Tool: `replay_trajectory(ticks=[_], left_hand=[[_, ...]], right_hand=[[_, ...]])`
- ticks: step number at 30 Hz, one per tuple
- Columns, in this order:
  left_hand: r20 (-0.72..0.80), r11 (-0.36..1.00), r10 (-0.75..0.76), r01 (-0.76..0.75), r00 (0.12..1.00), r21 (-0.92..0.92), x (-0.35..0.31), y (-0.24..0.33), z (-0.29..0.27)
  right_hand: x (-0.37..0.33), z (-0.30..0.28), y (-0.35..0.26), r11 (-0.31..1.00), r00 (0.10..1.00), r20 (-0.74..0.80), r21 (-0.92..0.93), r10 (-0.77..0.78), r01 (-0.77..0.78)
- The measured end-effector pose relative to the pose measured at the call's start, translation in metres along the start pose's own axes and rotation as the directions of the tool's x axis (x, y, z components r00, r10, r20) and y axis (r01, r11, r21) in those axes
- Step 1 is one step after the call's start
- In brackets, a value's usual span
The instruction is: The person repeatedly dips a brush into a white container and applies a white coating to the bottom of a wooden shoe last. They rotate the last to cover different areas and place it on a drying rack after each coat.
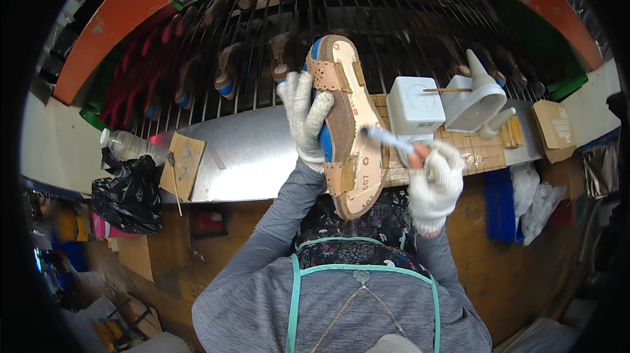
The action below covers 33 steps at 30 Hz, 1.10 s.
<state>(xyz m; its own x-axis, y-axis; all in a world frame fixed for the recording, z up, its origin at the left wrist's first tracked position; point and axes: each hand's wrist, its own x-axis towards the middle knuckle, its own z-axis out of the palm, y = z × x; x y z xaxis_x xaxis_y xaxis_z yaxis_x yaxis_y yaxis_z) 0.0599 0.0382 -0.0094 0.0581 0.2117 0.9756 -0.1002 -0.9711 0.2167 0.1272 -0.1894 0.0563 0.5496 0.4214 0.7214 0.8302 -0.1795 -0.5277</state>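
My left hand (306, 120), in a pale knit glove, grips a sandal (357, 149) from its left side. The sandal is turned bottom up on a blue last, with its light insole facing me. Tan perforated straps are folded over the insole's edges at both ends. In my right hand (434, 189), also gloved but with bare fingertips showing, is a brush (392, 141) with a pale handle. Its dark bristle end is blurred and lies over the middle of the insole; I cannot tell whether it touches.
Behind the metal worktop (252, 156), several sandals on lasts rest on a rack of bars (262, 84). White containers (416, 107) stand on a taped board to the right, one with a stick across it. A black plastic bag (128, 195) hangs at the left, near a cardboard piece (184, 156).
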Motion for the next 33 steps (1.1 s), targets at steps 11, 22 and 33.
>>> replay_trajectory(ticks=[11, 22, 33], left_hand=[[0.182, 0.971, -0.218, 0.195, 0.959, 0.138, -0.017, 0.012, -0.021], [0.200, 0.959, -0.249, 0.213, 0.947, 0.186, -0.031, 0.012, -0.021], [0.198, 0.962, -0.248, 0.217, 0.948, 0.167, -0.024, 0.016, -0.022]], right_hand=[[-0.025, -0.020, -0.015, 0.762, 0.801, 0.426, 0.313, 0.421, -0.567], [-0.030, -0.005, -0.012, 0.860, 0.860, 0.332, 0.208, 0.387, -0.467], [-0.007, 0.008, -0.002, 0.944, 0.937, 0.216, 0.127, 0.273, -0.305]])
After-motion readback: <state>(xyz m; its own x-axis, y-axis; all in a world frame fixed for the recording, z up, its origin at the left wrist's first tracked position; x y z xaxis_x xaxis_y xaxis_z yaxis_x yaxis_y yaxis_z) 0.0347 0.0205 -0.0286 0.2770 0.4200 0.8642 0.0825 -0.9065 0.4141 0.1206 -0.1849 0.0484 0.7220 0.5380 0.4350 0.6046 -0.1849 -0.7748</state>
